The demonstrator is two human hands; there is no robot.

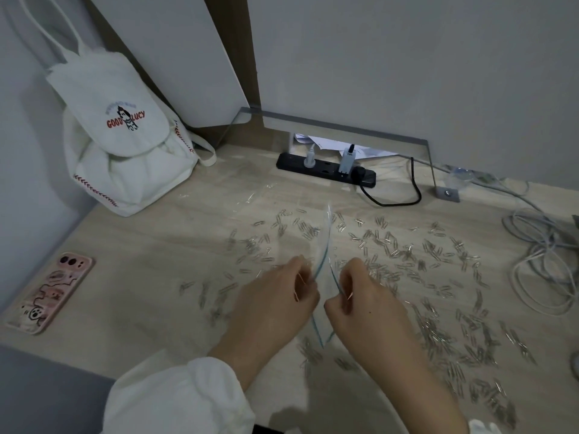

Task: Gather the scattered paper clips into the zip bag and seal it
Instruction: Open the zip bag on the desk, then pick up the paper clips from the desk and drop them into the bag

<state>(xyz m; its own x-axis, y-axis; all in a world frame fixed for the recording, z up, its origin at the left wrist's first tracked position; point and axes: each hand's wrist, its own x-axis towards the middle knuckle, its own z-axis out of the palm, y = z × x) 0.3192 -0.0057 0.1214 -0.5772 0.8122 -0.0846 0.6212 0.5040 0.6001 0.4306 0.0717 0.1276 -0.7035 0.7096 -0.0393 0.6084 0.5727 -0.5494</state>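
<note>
Grey-walled corner, pale table (141, 252) littered with paper clips (438, 333). Both hands' fingers (297, 274) pinch the zip bag (326, 242), stretched away from me.

On the desk (150, 242) lie paper clips (438, 335); phone (50, 292) left; power strip (291, 163) behind.

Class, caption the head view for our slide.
Left hand and right hand pinch the zip bag among scattered paper clips.

hands (275, 297) (360, 297) pinch zip bag (322, 261), paper clips (407, 255) (scattered)
</note>
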